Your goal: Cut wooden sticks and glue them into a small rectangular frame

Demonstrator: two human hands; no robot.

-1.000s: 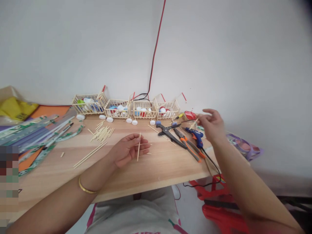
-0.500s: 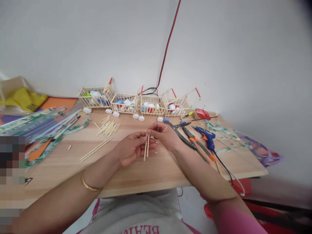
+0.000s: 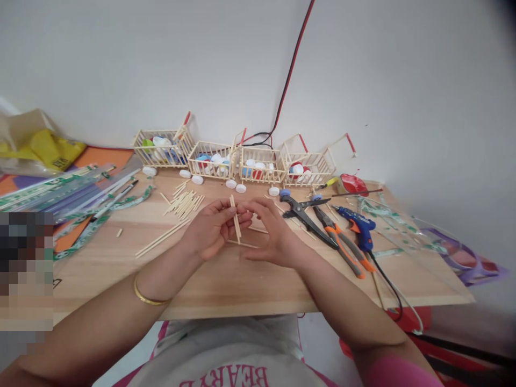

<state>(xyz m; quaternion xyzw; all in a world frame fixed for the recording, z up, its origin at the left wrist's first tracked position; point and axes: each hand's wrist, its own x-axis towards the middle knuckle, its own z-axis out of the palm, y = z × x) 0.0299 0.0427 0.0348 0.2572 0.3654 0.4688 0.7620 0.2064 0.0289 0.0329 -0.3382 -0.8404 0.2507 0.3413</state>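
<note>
Two thin wooden sticks [image 3: 236, 219] lie side by side between the thumb and fingers of my left hand [image 3: 215, 227]. Close by on the right, my right hand [image 3: 274, 232] is spread, thumb and fingers apart, with its fingertips near the sticks and nothing plainly held. More sticks [image 3: 245, 244] lie on the table under and behind my hands, partly hidden by them. Left of my left hand are a heap of short cut sticks [image 3: 183, 204] and a few long sticks [image 3: 161, 239].
Small stick-built carts [image 3: 217, 161] with bottle-cap wheels line the wall. On the right lie cutting shears [image 3: 308, 217], pliers [image 3: 342, 242] and a blue glue gun [image 3: 360, 226] with its cord. Plastic-wrapped stick packs [image 3: 80, 188] cover the table's left end.
My right hand has let go of the sticks' upper ends and opened. The sticks have swung to lean the other way in my left hand. The view has shifted slightly.
</note>
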